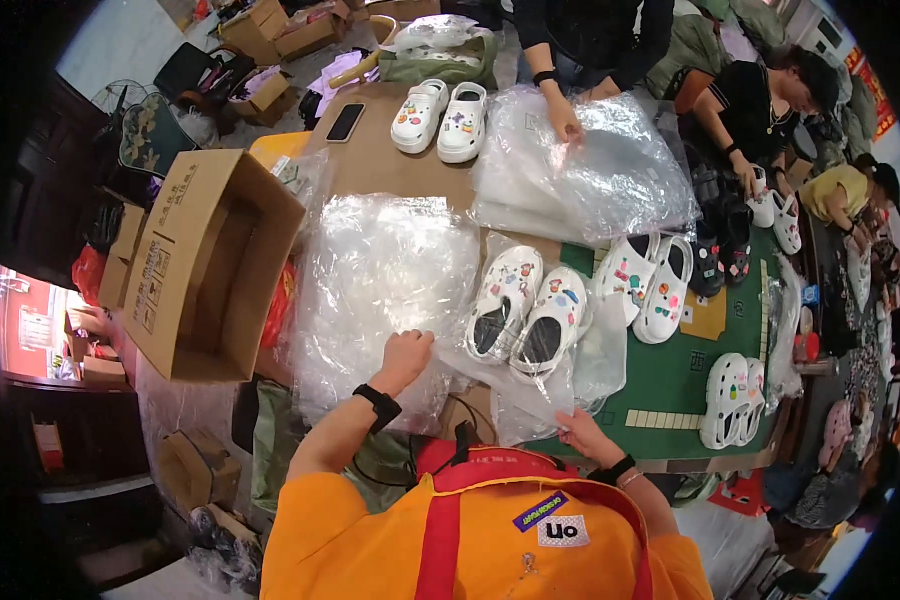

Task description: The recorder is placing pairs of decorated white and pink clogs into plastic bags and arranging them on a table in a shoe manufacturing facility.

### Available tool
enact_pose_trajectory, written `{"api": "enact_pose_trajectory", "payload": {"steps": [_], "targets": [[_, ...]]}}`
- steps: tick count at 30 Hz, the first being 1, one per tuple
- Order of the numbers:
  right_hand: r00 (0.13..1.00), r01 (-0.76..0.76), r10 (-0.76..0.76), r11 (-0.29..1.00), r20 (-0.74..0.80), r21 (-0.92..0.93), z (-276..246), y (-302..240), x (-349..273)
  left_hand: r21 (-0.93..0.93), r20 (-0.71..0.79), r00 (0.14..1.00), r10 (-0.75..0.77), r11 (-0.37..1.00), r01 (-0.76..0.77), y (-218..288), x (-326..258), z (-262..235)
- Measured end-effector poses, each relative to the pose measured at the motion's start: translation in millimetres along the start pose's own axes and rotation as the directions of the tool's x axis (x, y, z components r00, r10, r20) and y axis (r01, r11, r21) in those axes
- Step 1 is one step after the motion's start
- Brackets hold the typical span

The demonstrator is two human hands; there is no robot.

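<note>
While a brown-covered worktable [385, 165] fills the middle of the view, a flat, glossy stack of clear plastic bags [380, 270] lies on it. Left of the stack, an open brown cardboard box [195, 270] stands tilted, its mouth facing the stack; dark printed characters and handling symbols mark its outer side. Nearer the person than the stack, an orange fabric shirt [360, 535] carries a purple patch [540, 511] and a white patch [563, 531], both lettered.

Just right of the stack sits a pair of white perforated clogs [560, 295] with colourful charms, in a transparent plastic bag [610, 365] whose film shows on both sides of them. Their long axes run nearly parallel, leading away from the person and leaning right at the far end; the charm-covered toes point away, the dark-lined openings toward the person.

Over the stack's near right corner, the left hand [407, 358] has its fingers curled where the film runs up to them; whether they clamp it I cannot tell. To the right of the stack and nearer the person, the right hand [588, 438] pinches the bag's near edge between thumb and fingers. Beyond the stack lies a dark-screened rectangular phone [345, 122].
</note>
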State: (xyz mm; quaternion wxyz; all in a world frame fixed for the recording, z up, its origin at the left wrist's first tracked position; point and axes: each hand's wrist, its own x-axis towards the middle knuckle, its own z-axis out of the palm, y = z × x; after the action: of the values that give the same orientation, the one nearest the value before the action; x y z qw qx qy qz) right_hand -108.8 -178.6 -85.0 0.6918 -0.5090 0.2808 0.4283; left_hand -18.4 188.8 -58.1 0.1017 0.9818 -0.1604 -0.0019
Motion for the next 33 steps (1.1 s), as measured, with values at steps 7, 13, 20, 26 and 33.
{"api": "enact_pose_trajectory", "payload": {"steps": [7,13,20,26,33], "targets": [[0.988,0.144,-0.141,0.988,0.066,-0.048,-12.9,1.5,4.1,-0.374,0.031,0.982,-0.186,0.909,0.184,-7.2,-7.4,17.2],[0.994,0.093,-0.099,0.989,0.047,0.118,-17.1,-11.2,4.5,-0.437,0.204,0.942,-0.268,0.835,0.333,0.2,8.7,-19.7],[0.986,-0.139,0.136,0.99,0.099,0.03,-13.0,-16.5,-24.1,-0.103,-0.184,0.975,0.123,0.984,-0.144,13.0,5.8,-18.7],[0.996,-0.018,0.03,0.988,0.079,-0.156,-17.4,-3.4,-21.8,-0.701,0.426,0.839,-0.339,0.463,0.543,3.6,1.1,-10.1],[1.0,0.015,-0.013,0.986,0.014,-0.168,-22.9,7.9,-17.8,-0.735,0.578,0.739,-0.347,0.171,0.656,-10.0,0.2,-3.4]]}}
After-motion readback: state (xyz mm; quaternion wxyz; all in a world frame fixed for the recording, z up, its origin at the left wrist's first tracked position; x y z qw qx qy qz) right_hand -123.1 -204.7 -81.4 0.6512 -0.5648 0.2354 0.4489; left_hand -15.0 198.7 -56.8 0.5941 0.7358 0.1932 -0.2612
